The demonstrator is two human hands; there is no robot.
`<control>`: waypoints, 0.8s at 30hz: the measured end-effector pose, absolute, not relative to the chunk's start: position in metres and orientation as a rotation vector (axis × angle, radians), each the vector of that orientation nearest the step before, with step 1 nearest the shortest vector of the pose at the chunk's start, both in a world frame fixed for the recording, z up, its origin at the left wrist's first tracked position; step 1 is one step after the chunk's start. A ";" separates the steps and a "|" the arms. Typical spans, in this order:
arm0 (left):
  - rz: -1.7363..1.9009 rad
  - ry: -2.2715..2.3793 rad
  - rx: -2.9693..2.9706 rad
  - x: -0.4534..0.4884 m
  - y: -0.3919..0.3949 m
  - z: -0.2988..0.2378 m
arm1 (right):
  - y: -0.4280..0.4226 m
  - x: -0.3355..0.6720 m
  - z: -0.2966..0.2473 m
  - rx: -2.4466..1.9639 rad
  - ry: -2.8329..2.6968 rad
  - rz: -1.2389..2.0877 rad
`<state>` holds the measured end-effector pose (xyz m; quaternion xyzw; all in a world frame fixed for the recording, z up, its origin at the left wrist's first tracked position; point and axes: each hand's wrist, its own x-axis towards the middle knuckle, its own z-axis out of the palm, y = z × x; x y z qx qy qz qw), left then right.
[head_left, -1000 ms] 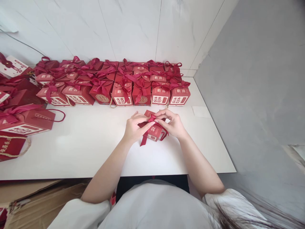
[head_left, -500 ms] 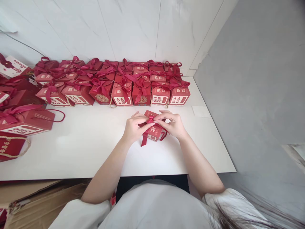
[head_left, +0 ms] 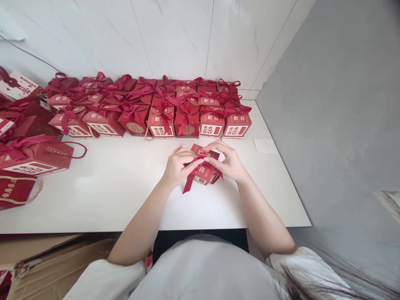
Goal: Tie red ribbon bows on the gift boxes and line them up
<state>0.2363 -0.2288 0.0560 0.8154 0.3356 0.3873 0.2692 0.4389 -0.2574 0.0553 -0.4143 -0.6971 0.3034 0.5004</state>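
Observation:
A small red gift box [head_left: 203, 173] with white characters stands on the white table [head_left: 109, 187] in front of me. A dark red ribbon [head_left: 190, 181] crosses its top and hangs down its front left. My left hand [head_left: 177, 166] pinches the ribbon at the box's top from the left. From the right, my right hand [head_left: 229, 161] pinches the same ribbon, fingers curled over the knot. Both hands touch the box.
Several rows of finished red boxes with ribbon bows [head_left: 175, 110] line the back of the table against the wall. Larger red boxes [head_left: 29, 156] lie at the left edge. A brown cardboard carton [head_left: 46, 258] sits below the table's front edge. A grey wall [head_left: 328, 125] borders the right.
The hands have stayed on the box, fingers shifting slightly on the ribbon knot. The loose ribbon tail hangs a little lower at the front left.

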 end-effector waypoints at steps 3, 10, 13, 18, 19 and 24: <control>1.050 0.883 2.135 0.238 -0.229 0.054 | -0.255 0.440 0.052 -0.954 -1.624 0.808; 1.069 0.865 1.891 0.241 -0.228 0.050 | -0.253 0.435 0.049 -0.950 -1.420 0.941; 1.071 0.860 1.883 0.241 -0.228 0.050 | -0.252 0.439 0.053 -0.871 -1.257 0.955; 1.068 0.818 1.888 0.240 -0.227 0.049 | -0.259 0.443 0.065 -0.705 -0.940 1.192; 1.073 0.811 1.889 0.240 -0.227 0.049 | -0.261 0.443 0.066 -0.693 -0.882 1.224; 1.073 0.808 1.873 0.240 -0.227 0.049 | -0.262 0.442 0.064 -0.766 -0.890 1.156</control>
